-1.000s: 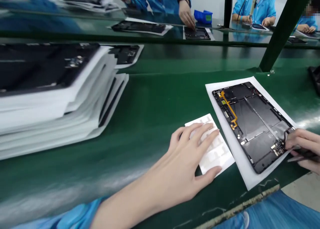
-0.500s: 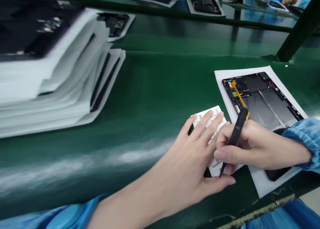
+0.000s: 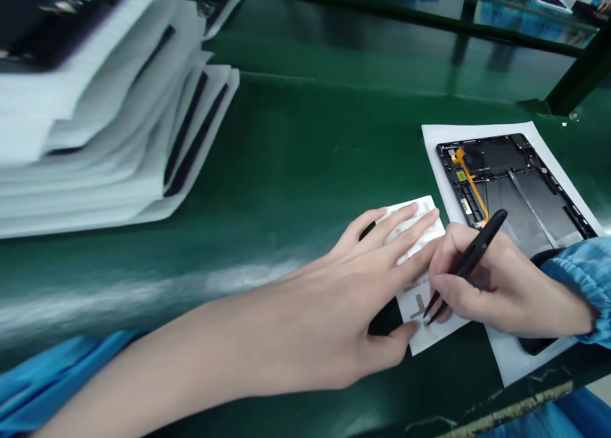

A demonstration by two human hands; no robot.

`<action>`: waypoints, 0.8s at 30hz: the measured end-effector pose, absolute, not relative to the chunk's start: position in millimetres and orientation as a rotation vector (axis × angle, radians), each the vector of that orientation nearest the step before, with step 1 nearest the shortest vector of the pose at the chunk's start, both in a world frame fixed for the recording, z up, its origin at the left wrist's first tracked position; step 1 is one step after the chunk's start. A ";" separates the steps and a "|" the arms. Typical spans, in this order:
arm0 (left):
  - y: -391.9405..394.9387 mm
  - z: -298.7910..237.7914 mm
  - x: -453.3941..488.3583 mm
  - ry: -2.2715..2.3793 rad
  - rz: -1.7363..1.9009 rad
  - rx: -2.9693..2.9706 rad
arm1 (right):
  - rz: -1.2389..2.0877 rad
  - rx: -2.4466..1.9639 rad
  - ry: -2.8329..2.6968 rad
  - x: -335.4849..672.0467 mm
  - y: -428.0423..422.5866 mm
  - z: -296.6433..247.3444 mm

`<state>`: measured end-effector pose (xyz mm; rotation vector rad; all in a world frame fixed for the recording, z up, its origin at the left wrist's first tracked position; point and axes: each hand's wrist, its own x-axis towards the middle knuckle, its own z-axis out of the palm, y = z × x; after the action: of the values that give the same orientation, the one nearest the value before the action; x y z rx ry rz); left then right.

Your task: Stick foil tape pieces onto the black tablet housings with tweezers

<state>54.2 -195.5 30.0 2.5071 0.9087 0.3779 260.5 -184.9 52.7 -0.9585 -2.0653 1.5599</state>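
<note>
Left hand (image 3: 372, 279) spread flat, pinning the sticker sheet (image 3: 417, 304) at 4 o'clock; right hand (image 3: 501, 291) pinches black tweezers (image 3: 472, 256), tips on the sheet. Open tablet (image 3: 520, 183) lies on paper (image 3: 506, 361) at 3 o'clock.

A green workbench mat (image 3: 305, 139) runs across the view, with a pale streak of reflected light near its front edge. A worn strip (image 3: 510, 409) lines that edge, and pale floor (image 3: 605, 390) shows at the lower right corner. Behind, a dark green upright post (image 3: 580, 75) meets a long dark rail (image 3: 382, 14) before a glossy, reflective raised surface (image 3: 525, 30).
</note>
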 end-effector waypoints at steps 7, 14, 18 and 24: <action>-194.7 27.6 60.0 0.908 0.371 2.553 | 1.475 -0.982 -2.115 255.1 -182.6 50.7; -194.6 27.0 58.6 0.878 0.374 2.575 | 1.438 -0.926 -2.167 257.3 -181.9 50.0; -194.9 25.8 59.7 0.899 0.364 2.553 | 1.354 -0.791 -2.200 259.1 -179.6 49.2; -194.9 20.1 58.0 0.841 0.403 2.627 | 1.340 -0.647 -2.174 256.8 -177.5 46.5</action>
<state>58.0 -194.9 20.1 2.6274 0.8407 0.4033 256.8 -177.5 46.5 -0.6470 -2.1737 1.3397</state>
